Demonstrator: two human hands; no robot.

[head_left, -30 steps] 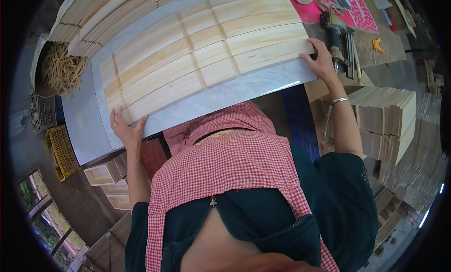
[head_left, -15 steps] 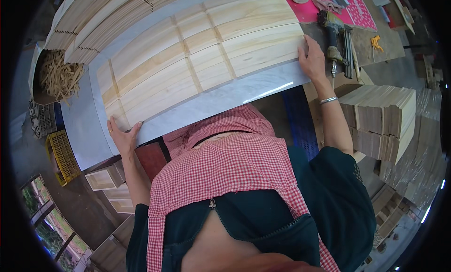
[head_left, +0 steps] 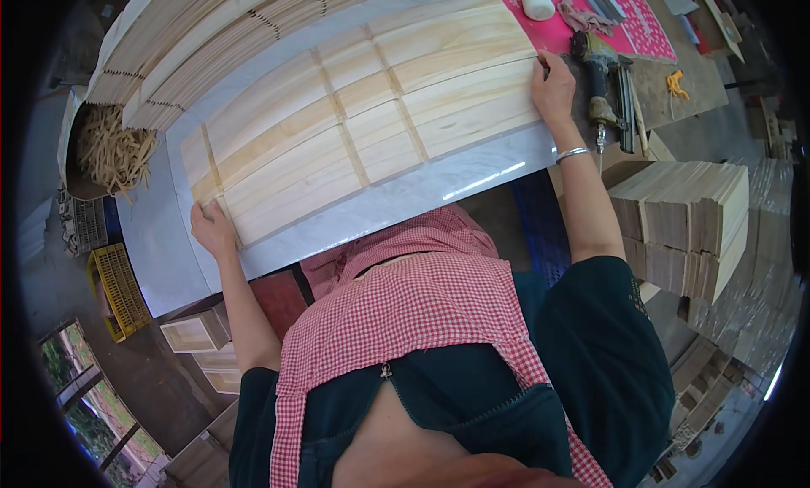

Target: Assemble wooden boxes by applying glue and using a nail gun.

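Observation:
Several pale wooden boards (head_left: 371,108) lie side by side, long edges together, on a white marble-patterned tabletop (head_left: 295,243). Narrow grooves run across them in matching lines. At the near left corner, my left hand (head_left: 213,228) has its bent fingers against the board ends. My right hand (head_left: 553,90), a silver bangle at its wrist, closes on the right ends with curled fingers. Both palms are hidden, as are the undersides of the boards.
Behind the boards stand stacked grooved slats (head_left: 211,41), with a container of wood strips (head_left: 114,150) to their left. At right are a nail gun (head_left: 601,79), a white bottle (head_left: 537,0) and piled wood pieces (head_left: 683,205). A yellow crate (head_left: 118,290) sits lower left.
My left hand has gone from a spread thumb and fingers to bent fingers at the board ends. My right hand's fingers have curled in, slightly farther up the right end.

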